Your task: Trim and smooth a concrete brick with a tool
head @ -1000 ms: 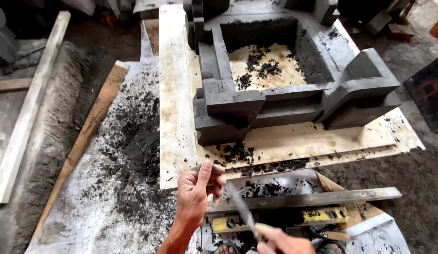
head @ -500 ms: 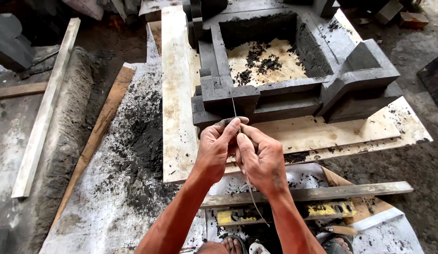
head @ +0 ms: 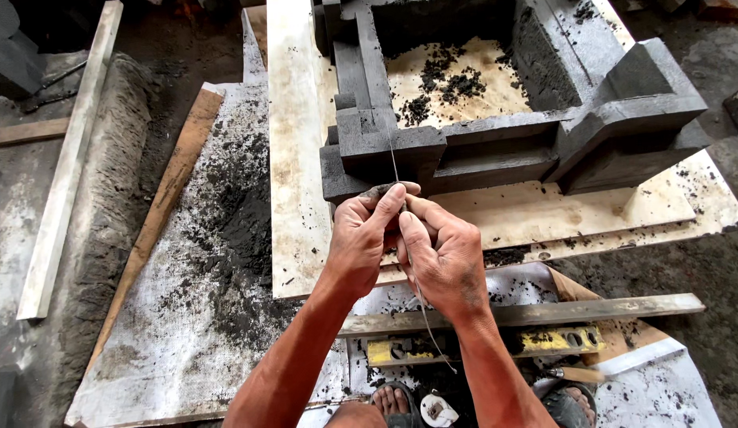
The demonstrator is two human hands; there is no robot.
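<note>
1. Head view: both hands meet at the middle of the frame, thumbs and fingertips pressed together. The left hand (head: 361, 238) and right hand (head: 440, 257) touch each other.
2. A thin wire (head: 394, 162) runs between them: it rises toward 12 o'clock against the dark block (head: 385, 147) and trails out below the right hand toward 6 o'clock, ending near the level (head: 480, 347).
3. Fingers of the left hand are pinched narrow on the wire, index laid along the top. Fingers of the right hand are curled close and also grip the wire.
4. The block is a corner of a grey cast mould (head: 543, 111), an open box shape with dark crumbs on its pale floor. It stands on a light board (head: 293, 158), at 12 o'clock from the hands.
5. At 9 o'clock lies a white sheet (head: 170, 317) strewn with black sand, with a wood strip (head: 162, 206) along its left edge and a pale plank (head: 67, 166) farther out.
6. At 5 o'clock a long grey bar (head: 591, 309) lies across, just above the yellow level.
7. At 6 o'clock, sandalled feet (head: 392, 400) show on the ground.
</note>
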